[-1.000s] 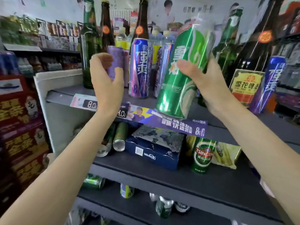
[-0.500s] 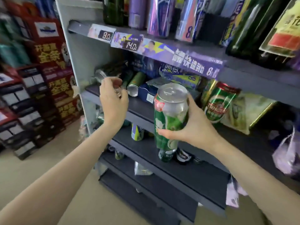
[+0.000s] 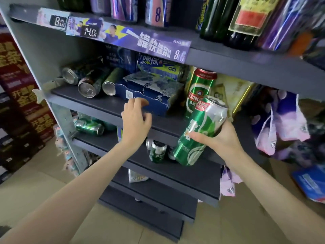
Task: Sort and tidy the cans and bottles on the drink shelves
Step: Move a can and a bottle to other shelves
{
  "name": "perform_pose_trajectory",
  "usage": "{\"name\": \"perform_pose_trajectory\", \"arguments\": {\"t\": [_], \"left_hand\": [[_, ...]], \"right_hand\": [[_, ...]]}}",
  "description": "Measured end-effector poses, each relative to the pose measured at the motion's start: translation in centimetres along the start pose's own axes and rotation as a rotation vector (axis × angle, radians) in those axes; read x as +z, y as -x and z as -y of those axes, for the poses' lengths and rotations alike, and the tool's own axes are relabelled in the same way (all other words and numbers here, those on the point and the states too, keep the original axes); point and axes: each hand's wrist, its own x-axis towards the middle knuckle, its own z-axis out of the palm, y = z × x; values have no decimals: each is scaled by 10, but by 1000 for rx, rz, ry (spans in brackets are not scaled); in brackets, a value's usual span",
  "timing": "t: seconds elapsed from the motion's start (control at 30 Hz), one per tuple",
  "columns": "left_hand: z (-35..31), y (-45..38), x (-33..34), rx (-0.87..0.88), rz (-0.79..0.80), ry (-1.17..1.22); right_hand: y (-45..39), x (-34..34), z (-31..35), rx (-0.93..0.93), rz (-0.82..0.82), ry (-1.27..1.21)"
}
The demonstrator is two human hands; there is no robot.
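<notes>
Purple promotional strip runs along the front edge of the top shelf; two digital price tags sit at its left end, reading 8.0 and 14.0. Red and black stacked cartons with gold lettering stand to the left of the rack. Purple and pink patterned bags hang at the right side, beside the rack. A blue printed item lies low at the far right; what it is cannot be told. Beige tiled floor below.
</notes>
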Motion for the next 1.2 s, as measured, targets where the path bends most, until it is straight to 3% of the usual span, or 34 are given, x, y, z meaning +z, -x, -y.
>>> {"name": "perform_pose_trajectory", "arguments": {"t": [0.23,0.37,0.53,0.83,1.03,1.2], "left_hand": [[-20,2,36,-70,215,-130],[-17,9,41,-75,251,-149],[-14,10,35,-83,290,-113],[-14,25,27,-112,273,-58],[-39,12,26,-61,299,102],[-70,-18,52,-147,361,285]], "right_hand": [[-15,-35,1,22,-285,47],[-25,-37,-2,-1,-331,231],[-46,-30,-11,21,-386,216],[-49,-27,-15,46,-328,169],[-25,-25,-24,95,-337,80],[25,-43,-23,-7,-173,91]]}}
